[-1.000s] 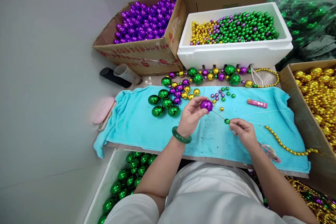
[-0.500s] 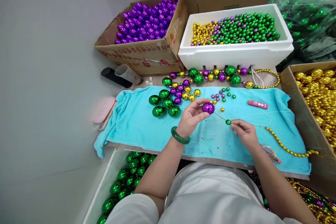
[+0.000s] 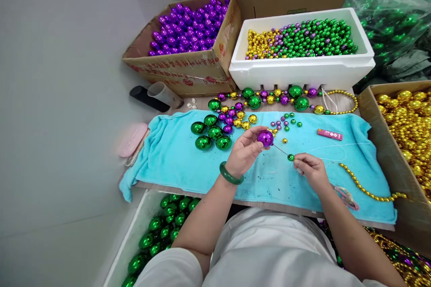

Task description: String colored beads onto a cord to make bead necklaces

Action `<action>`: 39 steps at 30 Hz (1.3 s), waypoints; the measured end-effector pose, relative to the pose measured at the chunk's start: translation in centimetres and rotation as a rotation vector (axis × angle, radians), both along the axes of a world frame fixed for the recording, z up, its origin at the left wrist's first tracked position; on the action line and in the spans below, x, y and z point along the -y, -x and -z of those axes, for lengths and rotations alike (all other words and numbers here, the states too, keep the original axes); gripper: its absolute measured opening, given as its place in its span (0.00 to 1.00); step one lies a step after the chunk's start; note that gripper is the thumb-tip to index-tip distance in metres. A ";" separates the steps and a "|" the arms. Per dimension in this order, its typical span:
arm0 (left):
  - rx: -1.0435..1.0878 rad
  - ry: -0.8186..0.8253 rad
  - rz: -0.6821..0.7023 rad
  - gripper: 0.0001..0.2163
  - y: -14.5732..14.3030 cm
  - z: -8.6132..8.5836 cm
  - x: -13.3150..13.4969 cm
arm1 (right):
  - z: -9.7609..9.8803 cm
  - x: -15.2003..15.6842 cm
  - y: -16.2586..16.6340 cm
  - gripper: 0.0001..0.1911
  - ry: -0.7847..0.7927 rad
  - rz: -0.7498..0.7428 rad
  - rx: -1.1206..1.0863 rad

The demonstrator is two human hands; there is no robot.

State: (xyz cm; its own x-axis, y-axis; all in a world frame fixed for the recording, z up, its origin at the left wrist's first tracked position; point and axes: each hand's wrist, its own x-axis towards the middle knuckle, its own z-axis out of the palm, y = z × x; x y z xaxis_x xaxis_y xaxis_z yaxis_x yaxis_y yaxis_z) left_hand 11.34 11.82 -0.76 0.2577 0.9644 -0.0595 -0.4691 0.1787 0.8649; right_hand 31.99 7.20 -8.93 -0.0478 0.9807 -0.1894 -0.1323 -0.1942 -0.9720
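My left hand (image 3: 243, 154), with a green bangle (image 3: 231, 173) at its wrist, grips a large shiny purple bead (image 3: 265, 138) between thumb and fingers. A thin, straight needle (image 3: 280, 150) runs from that bead down to a small green bead (image 3: 290, 157) threaded on it. The fingertips of my right hand (image 3: 311, 168) pinch the needle just behind the green bead. White thread (image 3: 323, 147) lies on the blue towel (image 3: 182, 166) to the right. Loose large green beads (image 3: 214, 132) and small purple and green beads (image 3: 292, 115) rest beyond my hands.
A carton of purple beads (image 3: 175, 68) and a white foam box (image 3: 299, 71) of small beads stand behind the towel. A strung bead garland (image 3: 269, 99) lies before them. At right are a gold bead strand (image 3: 367, 188), a pink packet (image 3: 330, 134) and a gold-bead carton (image 3: 387, 139).
Both hands have barely moved; the purple bead sits very slightly left. The needle still spans the gap between the purple and green beads.
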 end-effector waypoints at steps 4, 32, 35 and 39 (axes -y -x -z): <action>-0.019 -0.042 -0.036 0.17 -0.2 -0.1 0.0 | 0.0 -0.1 0.2 0.09 0.031 -0.005 -0.016; 0.016 0.032 -0.051 0.17 0.7 -0.1 -0.1 | -1.4 -0.6 0.0 0.10 0.000 -0.022 0.062; -0.031 0.015 -0.040 0.18 0.8 -0.1 0.0 | -1.6 -0.7 -0.2 0.10 -0.037 0.012 0.121; -0.035 0.015 -0.007 0.18 1.0 -0.1 0.0 | -1.5 -0.7 -0.4 0.10 -0.084 0.042 0.174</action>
